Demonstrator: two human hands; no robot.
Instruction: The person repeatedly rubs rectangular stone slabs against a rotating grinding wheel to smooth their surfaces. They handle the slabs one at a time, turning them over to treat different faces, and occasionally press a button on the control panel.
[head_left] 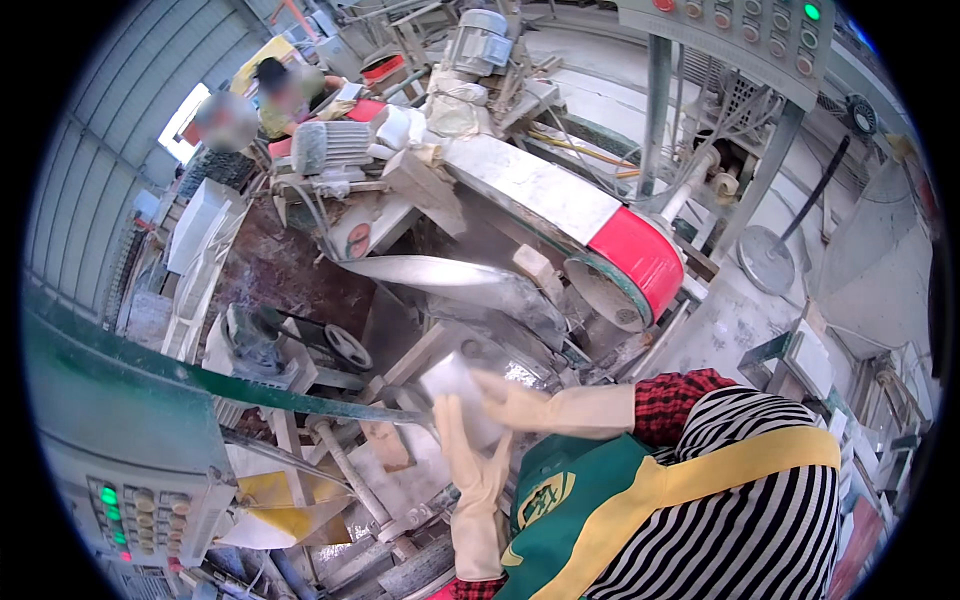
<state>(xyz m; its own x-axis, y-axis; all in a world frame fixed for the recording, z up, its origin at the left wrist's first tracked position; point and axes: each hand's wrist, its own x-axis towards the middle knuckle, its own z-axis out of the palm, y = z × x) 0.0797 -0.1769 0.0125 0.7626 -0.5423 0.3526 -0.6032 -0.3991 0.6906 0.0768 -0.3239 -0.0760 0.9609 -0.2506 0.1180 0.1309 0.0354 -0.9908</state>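
Two hands: we grip a pale stone block (455, 385) in cream rubber gloves, just below the middle of the picture.
Left hand (470, 455): it comes up from six o'clock, fingers pressed flat against the block's near face, seemingly to brace it from below.
Right hand (510, 400): it reaches in from three o'clock, fingers curled over the block's upper right edge, pinching it against the left glove.
Block: held tilted at the end of the grinding machine, clear of any bench; wet slurry blurs its far edge, so we cannot tell whether it touches the wheel.
Machine: a long belt arm with a red guard (640, 255) runs from eleven o'clock down toward the block, so its working end appears to meet the stone where our hands can steady it.
Clothing: gloves, a green and yellow apron (590, 500) and a striped top fill five o'clock, likely against the spray.
Controls: a grey button panel (130, 510) sits at eight o'clock, within the left arm's reach.
Others: two people work at eleven o'clock, well apart from us.
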